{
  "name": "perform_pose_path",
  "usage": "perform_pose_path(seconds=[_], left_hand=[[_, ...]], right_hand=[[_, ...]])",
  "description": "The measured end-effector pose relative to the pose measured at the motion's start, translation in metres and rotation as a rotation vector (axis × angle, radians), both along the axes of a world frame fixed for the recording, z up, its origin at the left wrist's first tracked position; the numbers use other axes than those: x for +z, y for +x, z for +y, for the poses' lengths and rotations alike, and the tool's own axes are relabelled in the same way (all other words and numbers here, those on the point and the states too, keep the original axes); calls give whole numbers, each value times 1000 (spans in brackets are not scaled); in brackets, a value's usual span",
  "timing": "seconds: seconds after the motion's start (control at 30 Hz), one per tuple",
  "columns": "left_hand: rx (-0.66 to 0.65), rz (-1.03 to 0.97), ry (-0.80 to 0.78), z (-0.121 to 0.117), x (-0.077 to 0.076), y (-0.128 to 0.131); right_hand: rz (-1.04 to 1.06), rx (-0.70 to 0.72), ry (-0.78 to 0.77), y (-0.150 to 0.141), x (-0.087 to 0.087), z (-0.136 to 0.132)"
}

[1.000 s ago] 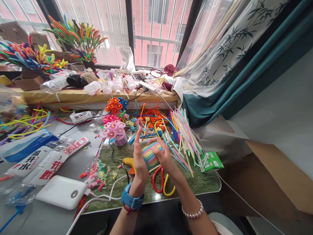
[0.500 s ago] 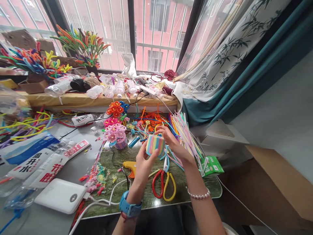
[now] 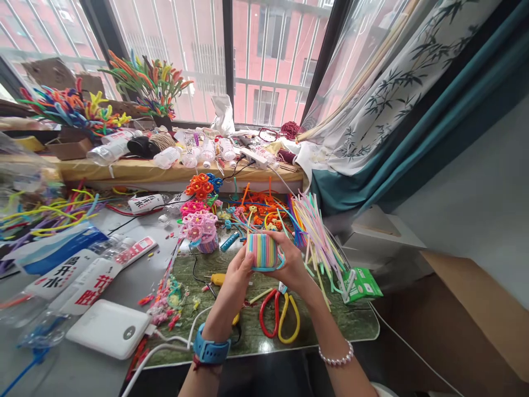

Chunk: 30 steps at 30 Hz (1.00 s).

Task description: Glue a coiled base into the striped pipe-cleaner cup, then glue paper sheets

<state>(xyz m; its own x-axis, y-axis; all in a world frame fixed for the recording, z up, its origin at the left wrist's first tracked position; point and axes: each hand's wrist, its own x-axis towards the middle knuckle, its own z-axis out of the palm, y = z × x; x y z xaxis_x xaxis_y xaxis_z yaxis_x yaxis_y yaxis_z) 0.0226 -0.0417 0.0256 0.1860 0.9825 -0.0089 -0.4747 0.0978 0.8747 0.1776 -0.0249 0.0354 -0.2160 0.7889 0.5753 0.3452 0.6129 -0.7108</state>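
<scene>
Between my two hands is a small pot wrapped in pastel striped pipe cleaners (image 3: 263, 251), held above the green table mat. My left hand (image 3: 235, 275) grips its left side, thumb against the stripes. On the right side my right hand (image 3: 292, 263) closes round it, with a light blue pipe cleaner along the bottom edge. Below lie scissors (image 3: 279, 317) with one red and one yellow handle. A yellow glue gun (image 3: 218, 279) is partly hidden behind my left hand. Left of the pot stands a similar striped pot with pink pipe-cleaner flowers (image 3: 200, 226).
Loose pastel pipe cleaners (image 3: 316, 231) fan out at the right, near a green packet (image 3: 362, 285). A white power bank (image 3: 108, 330) with cables and several bottles (image 3: 93, 284) lie at the left. Colourful scraps (image 3: 167, 300) are scattered on the mat. Behind runs a cluttered windowsill (image 3: 173, 173).
My right hand has come down from above the pot to grip its right side. The striped pot has turned, and a light blue strand now shows along its bottom. The view has shifted slightly.
</scene>
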Motion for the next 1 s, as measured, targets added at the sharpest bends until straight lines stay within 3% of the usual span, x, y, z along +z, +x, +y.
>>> perform_pose_path(seconds=[0.13, 0.37, 0.47, 0.57, 0.67, 0.83, 1.0], left_hand=[[-11, 16, 46, 5, -7, -8], [-58, 140, 122, 8, -8, -20], [-81, 315, 234, 15, -11, -23], [-65, 637, 422, 28, -17, -25], [-88, 862, 508, 39, -26, -26], [-70, 936, 487, 48, -44, -24], [-49, 957, 498, 52, -49, -24]], right_hand=[[-7, 59, -3, 2, 0, -4], [303, 221, -361, 14, -25, -3], [262, 230, -459, 16, -29, 2], [135, 153, -446, 17, -33, 8], [12, 76, -389, 17, -45, 14], [-47, 32, -384, 12, -70, 24], [-80, 53, -373, 10, -72, 32]])
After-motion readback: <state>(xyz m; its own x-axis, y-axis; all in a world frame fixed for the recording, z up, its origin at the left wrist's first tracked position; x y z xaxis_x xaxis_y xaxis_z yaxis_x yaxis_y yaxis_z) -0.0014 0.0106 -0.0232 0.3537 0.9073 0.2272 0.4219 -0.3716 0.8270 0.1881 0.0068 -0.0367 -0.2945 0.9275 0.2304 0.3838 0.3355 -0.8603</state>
